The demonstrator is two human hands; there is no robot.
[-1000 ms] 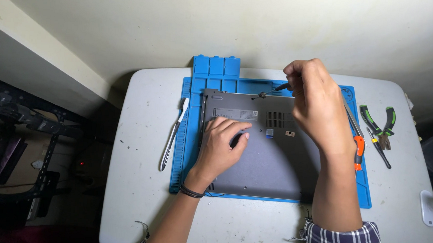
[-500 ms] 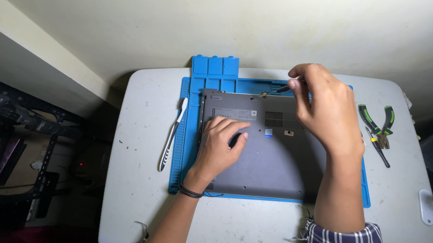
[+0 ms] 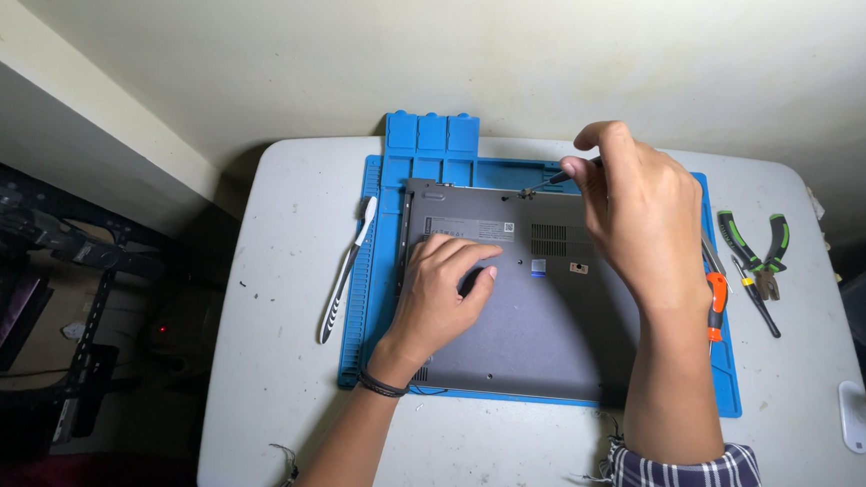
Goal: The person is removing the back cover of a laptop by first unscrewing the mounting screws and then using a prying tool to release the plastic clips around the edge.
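A grey laptop [image 3: 548,331] lies bottom-up on a blue work mat [image 3: 376,270]. My left hand [image 3: 440,294] presses flat on the laptop's left half, fingers spread over the cover. My right hand [image 3: 635,211] holds a thin screwdriver [image 3: 547,180], its tip touching the laptop's far edge near the middle. The screwdriver's handle is hidden inside my fingers.
A black and white tool [image 3: 346,268] lies on the white table [image 3: 273,394] left of the mat. Green-handled pliers [image 3: 753,248] and an orange-handled tool [image 3: 715,301] lie to the right. A dark rack [image 3: 29,299] stands beyond the table's left edge.
My right hand has shifted slightly along the laptop's far edge and the screwdriver tip stays near that edge. My left hand has stayed in place.
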